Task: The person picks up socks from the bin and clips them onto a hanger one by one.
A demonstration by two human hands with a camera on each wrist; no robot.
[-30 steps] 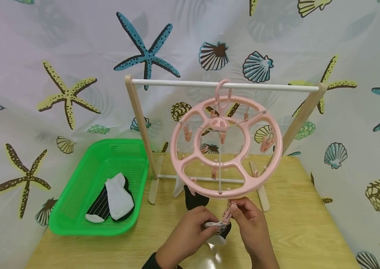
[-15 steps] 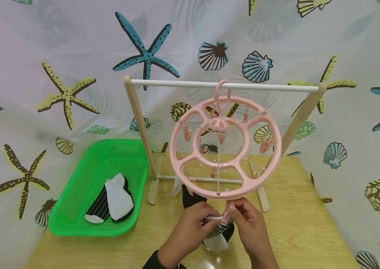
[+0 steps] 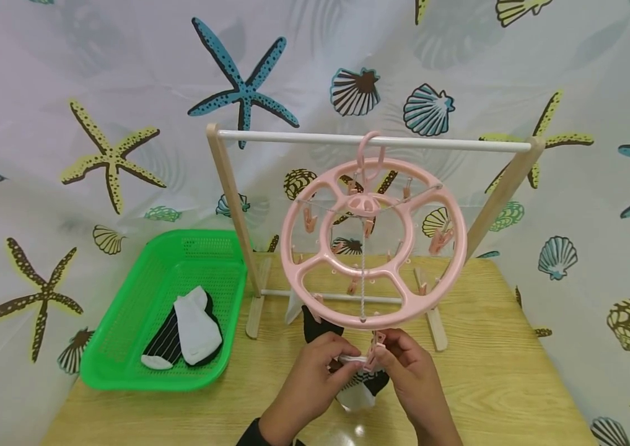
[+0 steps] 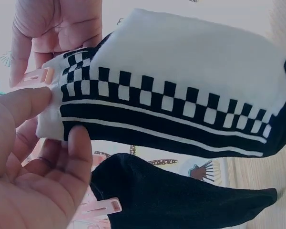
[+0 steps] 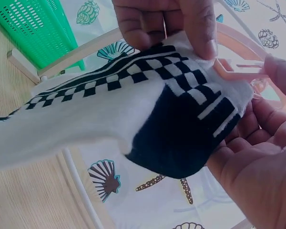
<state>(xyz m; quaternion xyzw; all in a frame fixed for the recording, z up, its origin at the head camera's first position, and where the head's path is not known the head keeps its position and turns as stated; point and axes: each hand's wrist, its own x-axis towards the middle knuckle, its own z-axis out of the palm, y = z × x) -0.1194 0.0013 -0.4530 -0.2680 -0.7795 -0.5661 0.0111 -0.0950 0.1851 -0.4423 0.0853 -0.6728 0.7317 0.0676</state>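
Note:
A white-and-black sock with checkered trim (image 4: pixel 181 57) hangs from both hands below the pink round clip hanger (image 3: pixel 414 302). My left hand (image 3: pixel 309 381) pinches its white cuff, thumb on one side and fingers on the other. With thumb and fingers, my right hand (image 3: pixel 417 378) grips a pink clothespin (image 5: pixel 243 71) whose jaws lie over the cuff's edge. In the head view this clothespin hangs at the hanger's front rim. Beside it, a black sock (image 4: pixel 176 195) dangles from another pink clothespin (image 4: pixel 102 206).
A green basket (image 3: pixel 181 272) at the left holds several socks (image 3: pixel 197 328), striped black and plain white among them. The hanger hooks over the white rail (image 3: pixel 292 137) of a wooden-legged rack. More pink clothespins (image 3: pixel 440 239) hang around the ring. A patterned sheet covers the back.
The clothespin and the sock's cuff have come closer together, the clothespin now overlapping the cuff. Both hands have shifted only slightly. The basket and its socks have not moved.

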